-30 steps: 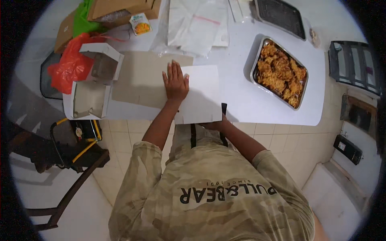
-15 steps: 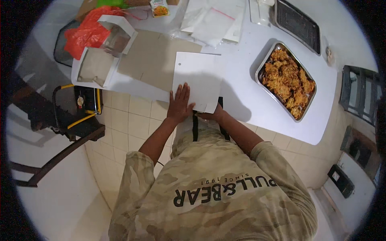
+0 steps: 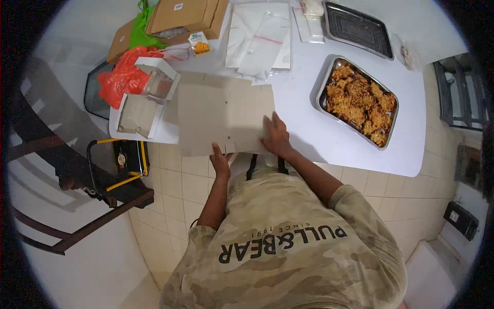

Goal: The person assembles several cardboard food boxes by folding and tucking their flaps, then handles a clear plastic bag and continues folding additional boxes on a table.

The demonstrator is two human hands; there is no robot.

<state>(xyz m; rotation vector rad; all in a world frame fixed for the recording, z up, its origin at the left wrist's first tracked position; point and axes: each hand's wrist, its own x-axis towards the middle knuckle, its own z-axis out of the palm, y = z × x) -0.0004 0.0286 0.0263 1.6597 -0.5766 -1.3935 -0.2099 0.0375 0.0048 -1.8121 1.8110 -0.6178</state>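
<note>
A flat grey-brown cardboard sheet (image 3: 206,110) with small slits and holes lies on the table, its near edge jutting past the table's front. My left hand (image 3: 221,162) is closed on that near edge, a finger showing on top and the rest partly hidden. Palm down on the sheet's right part is my right hand (image 3: 278,137), fingers apart. Left of the sheet stands an open white box (image 3: 136,116) with a raised lid. To the right, a metal tray (image 3: 320,98) holds a heap of browned, crumb-coated fried pieces (image 3: 360,100).
Plastic-wrapped white sheets (image 3: 260,41) lie at the back middle. A dark empty tray (image 3: 360,30) is at the back right. Brown cartons (image 3: 188,15), a green bag (image 3: 144,28), a red plastic bag (image 3: 123,77) and a small packet (image 3: 199,44) crowd the back left.
The white panel under my left hand has been turned over, and brown cardboard now faces up. My right hand has moved from the near edge onto the sheet. The view has shifted.
</note>
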